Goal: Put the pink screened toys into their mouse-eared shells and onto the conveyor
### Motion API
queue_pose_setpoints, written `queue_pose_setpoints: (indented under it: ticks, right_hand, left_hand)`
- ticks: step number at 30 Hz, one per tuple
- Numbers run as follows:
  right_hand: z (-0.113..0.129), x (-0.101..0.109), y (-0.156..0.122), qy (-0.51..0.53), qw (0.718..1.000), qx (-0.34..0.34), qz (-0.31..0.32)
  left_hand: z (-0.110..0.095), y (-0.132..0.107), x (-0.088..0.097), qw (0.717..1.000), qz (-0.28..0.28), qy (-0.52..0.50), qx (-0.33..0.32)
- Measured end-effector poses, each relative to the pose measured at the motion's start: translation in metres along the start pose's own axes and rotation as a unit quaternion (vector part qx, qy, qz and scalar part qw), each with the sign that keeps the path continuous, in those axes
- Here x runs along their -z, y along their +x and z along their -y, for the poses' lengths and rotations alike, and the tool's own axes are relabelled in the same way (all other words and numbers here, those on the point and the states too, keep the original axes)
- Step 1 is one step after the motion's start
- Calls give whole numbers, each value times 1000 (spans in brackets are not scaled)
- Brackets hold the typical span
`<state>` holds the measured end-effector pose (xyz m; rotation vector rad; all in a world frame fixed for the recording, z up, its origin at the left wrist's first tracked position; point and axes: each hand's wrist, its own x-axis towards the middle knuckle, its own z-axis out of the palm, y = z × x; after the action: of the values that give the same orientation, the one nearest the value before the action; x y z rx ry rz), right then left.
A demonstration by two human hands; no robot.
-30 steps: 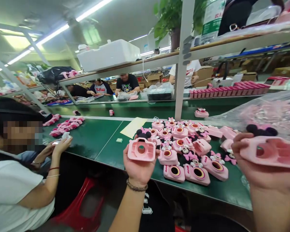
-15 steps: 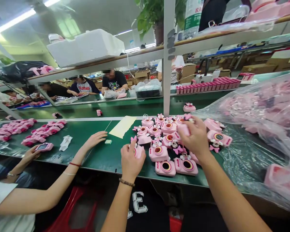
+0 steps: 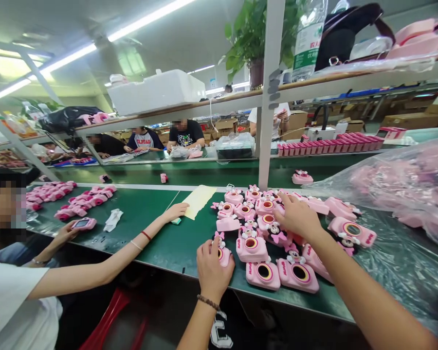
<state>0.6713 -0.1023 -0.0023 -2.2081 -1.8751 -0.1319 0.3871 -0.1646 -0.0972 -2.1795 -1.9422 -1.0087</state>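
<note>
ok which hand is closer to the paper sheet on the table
Left hand is nearer: it holds a pink case below and slightly right of the paper sheet. Right hand is farther off to the right, over the pile of pink cases.

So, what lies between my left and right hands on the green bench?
Pink plastic camera cases with round lenses lie between your left hand and right hand in the head view.
</note>
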Motion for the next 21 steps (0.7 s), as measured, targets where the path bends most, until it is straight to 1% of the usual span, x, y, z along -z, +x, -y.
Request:
queue_pose_setpoints:
  ticks: [4, 6, 16, 21]
  right_hand:
    - [-2, 0, 13, 4, 998, 6, 69]
    - [-1, 2, 15, 4, 997, 7, 83]
    - [0, 13, 8, 2, 996, 16, 85]
    - [3, 12, -4, -9, 999, -4, 48]
  left_hand:
    - [0, -1, 1, 1000, -12, 13, -9]
    - [0, -1, 1, 1000, -13, 18, -14]
    - [6, 1, -1, 999, -4, 37, -36]
    - [7, 3, -3, 998, -10, 42, -42]
